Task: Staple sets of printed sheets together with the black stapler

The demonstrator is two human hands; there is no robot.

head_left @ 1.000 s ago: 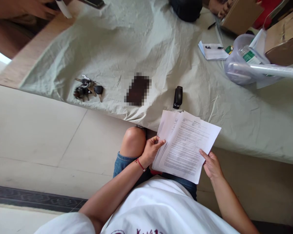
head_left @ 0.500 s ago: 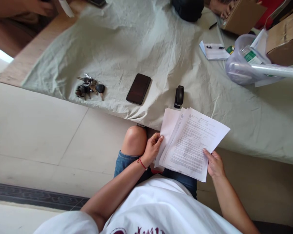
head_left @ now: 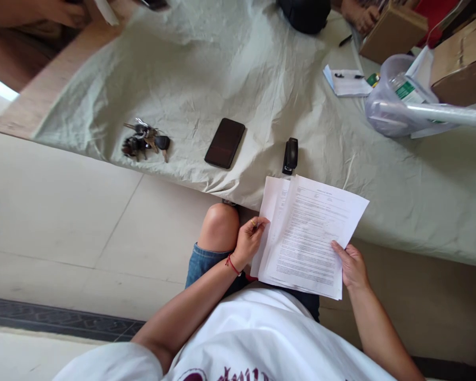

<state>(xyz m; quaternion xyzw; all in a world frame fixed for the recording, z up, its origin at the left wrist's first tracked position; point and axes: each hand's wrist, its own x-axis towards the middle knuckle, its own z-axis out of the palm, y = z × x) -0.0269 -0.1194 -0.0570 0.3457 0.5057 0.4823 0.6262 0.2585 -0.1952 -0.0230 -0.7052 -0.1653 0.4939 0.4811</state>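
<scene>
— Since half a second ago the fanned stack of printed white paper sheets (head_left: 309,235) has been drawn slightly back toward the lap and squared a little; what is held now?

— The stack is gripped on both sides. The left hand (head_left: 249,241) is closed on the stack's left edge, thumb on top, and the right hand (head_left: 353,265) is closed on its lower right corner. The sheets are held above the lap, their top edge overlapping the near edge of the table covered with a wrinkled pale green cloth (head_left: 230,74).

— What lies close by on that cloth?

— A small black stapler (head_left: 290,155) is seen just beyond the stack's top left corner, near the cloth's front edge. A black smartphone (head_left: 225,143) lies to its left, and a bunch of keys with black fobs (head_left: 145,142) farther left, all apart from one another.

— How is the aligning best handled?

— It is judged that the sheets should be loosened slightly, tapped on an edge until flush, then pinched firmly so none slips askew.
</scene>
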